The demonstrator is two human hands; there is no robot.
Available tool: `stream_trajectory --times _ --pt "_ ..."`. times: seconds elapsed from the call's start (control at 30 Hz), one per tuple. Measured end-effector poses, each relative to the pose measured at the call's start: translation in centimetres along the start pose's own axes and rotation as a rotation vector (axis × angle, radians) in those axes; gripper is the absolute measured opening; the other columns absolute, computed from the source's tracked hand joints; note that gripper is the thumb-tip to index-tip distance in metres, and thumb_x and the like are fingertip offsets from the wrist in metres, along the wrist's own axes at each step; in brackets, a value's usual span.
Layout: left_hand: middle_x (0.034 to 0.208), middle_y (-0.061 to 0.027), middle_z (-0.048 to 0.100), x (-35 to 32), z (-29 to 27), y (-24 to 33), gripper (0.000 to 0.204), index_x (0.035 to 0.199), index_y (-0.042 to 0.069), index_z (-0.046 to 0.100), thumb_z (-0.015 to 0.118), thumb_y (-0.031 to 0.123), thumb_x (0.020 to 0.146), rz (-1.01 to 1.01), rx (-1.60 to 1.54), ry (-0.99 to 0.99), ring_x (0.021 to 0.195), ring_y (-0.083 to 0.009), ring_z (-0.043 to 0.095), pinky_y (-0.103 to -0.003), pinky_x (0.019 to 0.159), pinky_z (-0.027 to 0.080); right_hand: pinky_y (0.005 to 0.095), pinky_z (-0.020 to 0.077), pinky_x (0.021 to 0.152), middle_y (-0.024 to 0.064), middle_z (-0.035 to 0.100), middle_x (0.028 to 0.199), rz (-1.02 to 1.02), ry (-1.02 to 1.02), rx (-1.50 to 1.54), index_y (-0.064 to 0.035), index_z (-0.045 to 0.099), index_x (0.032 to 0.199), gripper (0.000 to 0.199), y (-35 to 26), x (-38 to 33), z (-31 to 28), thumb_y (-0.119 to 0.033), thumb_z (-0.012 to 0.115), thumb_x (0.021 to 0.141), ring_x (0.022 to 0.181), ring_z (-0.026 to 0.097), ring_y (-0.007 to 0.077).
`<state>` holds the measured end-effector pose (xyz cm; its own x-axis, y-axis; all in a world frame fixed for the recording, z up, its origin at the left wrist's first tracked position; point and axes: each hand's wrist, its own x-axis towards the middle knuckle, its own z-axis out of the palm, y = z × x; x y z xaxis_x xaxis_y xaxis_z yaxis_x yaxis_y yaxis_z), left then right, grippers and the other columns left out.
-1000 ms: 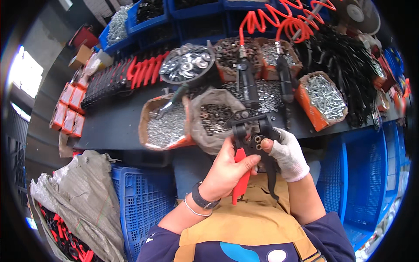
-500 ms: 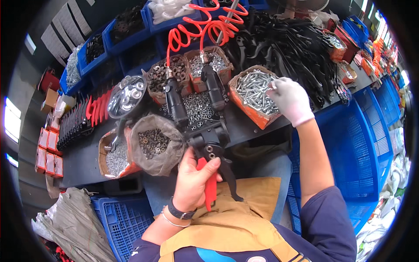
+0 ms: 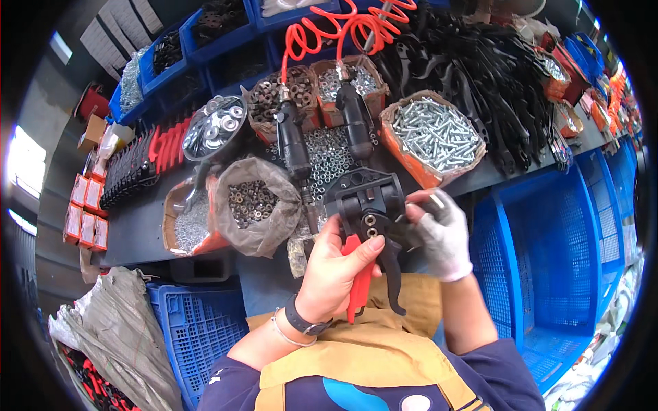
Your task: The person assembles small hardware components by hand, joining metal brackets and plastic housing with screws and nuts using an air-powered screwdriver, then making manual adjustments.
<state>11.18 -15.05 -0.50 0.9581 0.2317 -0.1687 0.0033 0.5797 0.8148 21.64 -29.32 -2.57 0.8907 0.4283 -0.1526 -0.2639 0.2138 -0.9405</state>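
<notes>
In my left hand [image 3: 336, 277] is a hand tool with a black head [image 3: 367, 205], a red handle [image 3: 356, 291] and a curved black lever [image 3: 392, 274]. My bare fingers and thumb wrap round its red handle. Two small nuts [image 3: 370, 226] show on the head's face. My right hand [image 3: 442, 236], in a whitish glove with bare fingertips, is closed right beside the head. A silver bolt [image 3: 436, 201] shows at its fingers. Above that hand stands an orange-sided box of silver bolts [image 3: 435, 133]. Two black air screwdrivers [image 3: 295, 147] hang behind the tool on red coiled hoses [image 3: 312, 42].
Loose nuts [image 3: 332, 161] lie on the dark bench behind the tool. To the left are a plastic-lined bag of nuts [image 3: 250, 205], a box of small silver parts [image 3: 192, 226] and a bowl of washers [image 3: 216, 127]. Black handles [image 3: 473, 82] pile at back right; blue crates [image 3: 548, 253] stand right.
My right hand has come from the bolt box down to the tool's right side, with a bolt in its fingers. My left hand and the tool have shifted slightly right in view.
</notes>
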Motion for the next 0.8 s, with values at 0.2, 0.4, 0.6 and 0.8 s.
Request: stream_trajectory --times 0.2,0.4,0.6,0.8 --pt "0.110 -0.0044 0.058 0.1 0.3 -0.8 0.043 0.125 0.005 0.045 0.066 0.005 0.087 -0.006 -0.053 -0.023 0.084 -0.0083 0.059 -0.021 0.061 0.052 0.0208 0.0462 0.042 0.0069 0.067 0.090 0.159 -0.153 0.532 -0.0036 0.054 0.109 0.021 4.3 -0.5 1.8 -0.012 0.059 0.091 0.052 0.059 0.0094" --pt "0.112 -0.0033 0.058 -0.3 0.2 -1.4 0.044 0.126 0.005 0.046 0.066 0.005 0.087 -0.030 -0.081 -0.039 0.088 -0.0090 0.059 -0.021 0.063 0.053 0.0217 0.0495 0.049 0.0058 0.068 0.093 0.335 -0.243 0.650 -0.0033 0.059 0.111 0.020 3.0 -1.1 2.1 -0.009 0.056 0.092 0.067 0.064 0.0122" --pt "0.105 -0.0043 0.060 -0.3 0.7 -1.5 0.042 0.125 0.008 0.046 0.065 0.004 0.088 -0.066 -0.111 -0.068 0.083 -0.0130 0.062 -0.027 0.062 0.055 0.0234 0.0492 0.064 0.0047 0.066 0.096 -0.045 -0.053 0.165 -0.0005 0.062 0.109 0.020 4.2 -2.3 1.3 -0.007 0.057 0.091 0.074 0.060 0.0090" --pt "0.108 -0.0050 0.061 0.0 0.4 -2.3 0.038 0.124 0.008 0.045 0.062 0.006 0.090 -0.096 -0.175 -0.054 0.083 -0.0131 0.062 -0.027 0.063 0.055 0.0217 0.0463 0.066 0.0016 0.062 0.090 -0.036 -0.008 0.073 0.0012 0.059 0.106 0.027 3.6 -3.0 0.0 -0.024 0.059 0.095 0.078 0.057 0.0065"
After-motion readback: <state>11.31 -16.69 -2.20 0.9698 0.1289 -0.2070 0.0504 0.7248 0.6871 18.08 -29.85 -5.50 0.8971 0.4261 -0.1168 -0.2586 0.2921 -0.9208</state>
